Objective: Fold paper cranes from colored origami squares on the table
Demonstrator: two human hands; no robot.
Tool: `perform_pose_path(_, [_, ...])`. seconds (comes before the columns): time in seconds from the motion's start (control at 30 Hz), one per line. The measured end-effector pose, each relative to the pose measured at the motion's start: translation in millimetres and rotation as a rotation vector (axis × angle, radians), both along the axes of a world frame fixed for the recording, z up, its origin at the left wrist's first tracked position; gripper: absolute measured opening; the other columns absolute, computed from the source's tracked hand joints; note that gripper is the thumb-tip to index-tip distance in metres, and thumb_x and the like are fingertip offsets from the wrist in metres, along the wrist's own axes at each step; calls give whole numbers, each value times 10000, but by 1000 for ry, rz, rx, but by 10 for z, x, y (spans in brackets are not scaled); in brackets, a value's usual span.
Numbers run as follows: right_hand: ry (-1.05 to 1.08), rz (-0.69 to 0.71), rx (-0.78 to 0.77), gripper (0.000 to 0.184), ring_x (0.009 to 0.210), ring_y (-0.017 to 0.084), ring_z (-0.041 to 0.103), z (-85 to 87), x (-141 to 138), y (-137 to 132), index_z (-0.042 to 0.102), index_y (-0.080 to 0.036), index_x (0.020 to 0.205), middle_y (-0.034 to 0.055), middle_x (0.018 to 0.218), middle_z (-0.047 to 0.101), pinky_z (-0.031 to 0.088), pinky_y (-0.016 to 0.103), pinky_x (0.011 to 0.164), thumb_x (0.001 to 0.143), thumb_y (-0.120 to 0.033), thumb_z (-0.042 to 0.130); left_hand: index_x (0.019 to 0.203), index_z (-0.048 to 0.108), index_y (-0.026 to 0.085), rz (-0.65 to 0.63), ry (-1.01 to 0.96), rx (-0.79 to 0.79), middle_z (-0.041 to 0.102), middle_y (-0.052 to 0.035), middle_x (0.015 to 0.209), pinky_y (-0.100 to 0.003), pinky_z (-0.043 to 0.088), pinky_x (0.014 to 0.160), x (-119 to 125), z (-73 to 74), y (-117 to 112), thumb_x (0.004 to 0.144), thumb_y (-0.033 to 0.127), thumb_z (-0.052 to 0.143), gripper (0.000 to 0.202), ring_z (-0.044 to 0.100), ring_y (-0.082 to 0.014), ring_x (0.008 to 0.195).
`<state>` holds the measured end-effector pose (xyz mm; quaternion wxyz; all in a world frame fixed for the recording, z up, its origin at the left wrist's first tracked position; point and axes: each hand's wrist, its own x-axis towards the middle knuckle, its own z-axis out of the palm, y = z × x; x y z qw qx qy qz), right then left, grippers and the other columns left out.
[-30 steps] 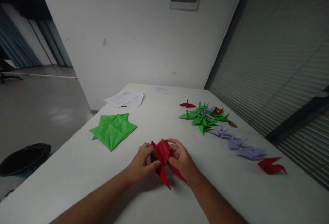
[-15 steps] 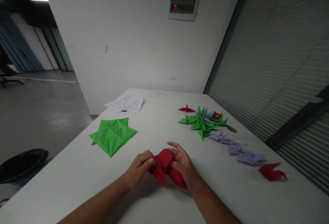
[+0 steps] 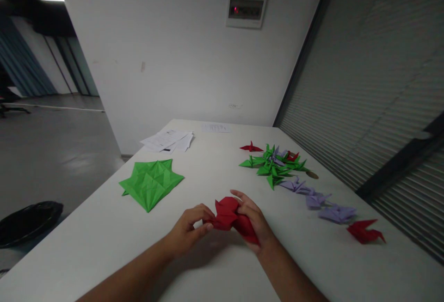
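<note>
Both my hands meet low in the middle of the white table [image 3: 104,228], around a folded red paper piece [image 3: 227,216]. My left hand [image 3: 189,230] pinches its left tip between thumb and forefinger. My right hand [image 3: 253,221] is curled over its right side, fingers wrapped on the paper, and a red flap shows below the palm. The paper is lifted a little off the table top.
A creased green paper sheet [image 3: 151,181] lies to the left. A pile of green, lilac and red paper cranes [image 3: 275,161] sits at the right, with lilac cranes [image 3: 336,212] and a red crane [image 3: 364,232] trailing nearer. White printed sheets [image 3: 168,140] lie at the far edge. A black tray [image 3: 27,221] is on the floor.
The red paper's long points that hung down a second ago are folded in. The piece is now more compact and my hands sit closer around it.
</note>
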<state>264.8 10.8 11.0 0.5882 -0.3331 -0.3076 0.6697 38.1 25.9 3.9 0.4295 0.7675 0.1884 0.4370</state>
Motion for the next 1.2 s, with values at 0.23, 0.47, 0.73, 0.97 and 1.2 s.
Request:
perform_pose_path(0.23, [47, 102, -22, 546, 807, 214, 692, 29, 23, -27, 597, -192, 1249, 72, 996, 763, 503, 307, 717, 721, -219, 731, 956, 701, 177, 53, 97, -88, 719, -76, 892, -315, 454, 798, -56, -34, 6, 988, 359, 589, 216, 632, -195, 835])
perform_pose_path(0.47, [21, 206, 75, 567, 931, 226, 700, 65, -11, -59, 594, -208, 1251, 90, 1120, 743, 518, 318, 818, 715, -217, 777, 884, 578, 184, -188, -257, -556, 640, -25, 896, -256, 427, 713, 57, -63, -15, 798, 451, 819, 370, 572, -153, 804])
perform_pose_path(0.73, [-124, 173, 48, 527, 864, 203, 700, 33, -58, -53, 582, -231, 1201, 55, 1063, 741, 515, 279, 723, 719, -210, 794, 958, 546, 198, -153, -481, -947, 636, -1, 810, -238, 420, 701, 100, 26, -60, 806, 296, 835, 341, 580, -122, 731])
perform_pose_path(0.97, [-129, 205, 17, 492, 884, 207, 691, 18, -52, -46, 611, -223, 1172, 43, 1038, 740, 508, 287, 755, 708, -204, 772, 920, 567, 207, -151, -511, -978, 584, 51, 714, -214, 413, 598, 77, 69, -31, 760, 220, 866, 340, 552, -100, 617])
perform_pose_path(1.2, [-73, 209, 6, 470, 881, 208, 688, 104, -31, -62, 638, -208, 1163, 48, 1033, 747, 495, 290, 773, 713, -214, 772, 829, 583, 177, -134, -530, -942, 650, 9, 759, -218, 439, 606, 37, 15, 25, 761, 194, 859, 284, 599, -116, 651])
